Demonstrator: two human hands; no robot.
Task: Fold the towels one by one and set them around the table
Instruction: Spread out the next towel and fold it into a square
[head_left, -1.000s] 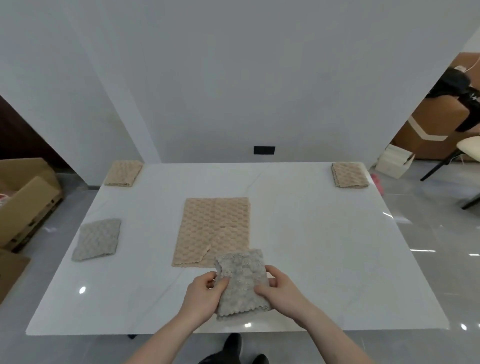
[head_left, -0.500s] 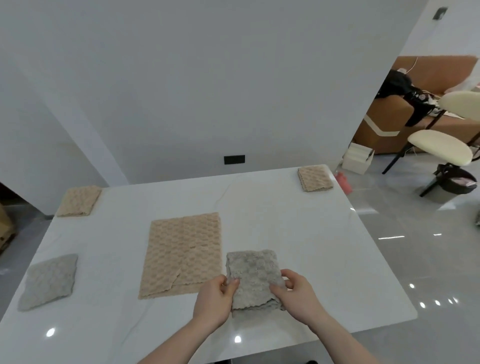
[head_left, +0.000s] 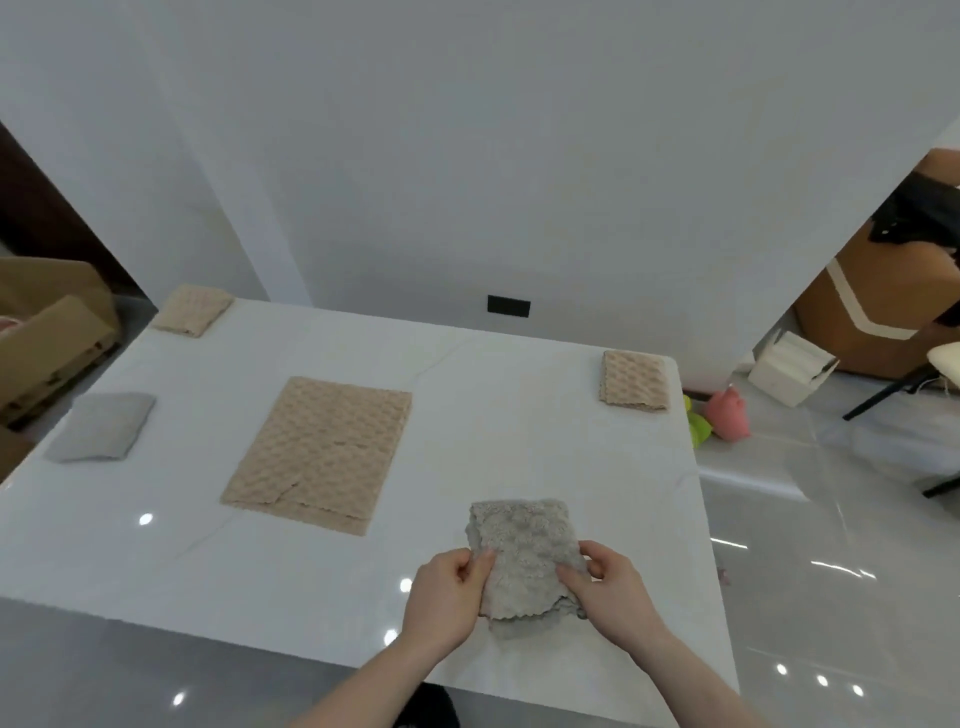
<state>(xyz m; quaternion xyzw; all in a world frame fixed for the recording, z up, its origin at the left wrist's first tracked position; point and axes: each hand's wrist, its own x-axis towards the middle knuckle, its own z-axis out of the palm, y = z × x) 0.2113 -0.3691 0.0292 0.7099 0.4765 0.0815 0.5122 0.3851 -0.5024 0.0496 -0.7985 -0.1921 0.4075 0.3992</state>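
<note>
The folded grey towel (head_left: 522, 558) sits between the two hands near the table's (head_left: 519, 431) near right edge: the left hand (head_left: 451, 597) pinches its left side and the right hand (head_left: 613, 592) grips its right side, fingers curled onto the cloth. The likeliest trouble is the fold coming undone — a lower layer already peeks out ragged under the right hand, and letting go unevenly could let it spring open. The towel also lies close to the edge just right of the right hand, so a careless slide that way could tip it to the floor. Whether it rests on the table or is lifted slightly I cannot tell. Ahead and left of the left hand the open beige towel (head_left: 322, 452) waits unfolded — dragging the grey one across could rumple it.
</note>
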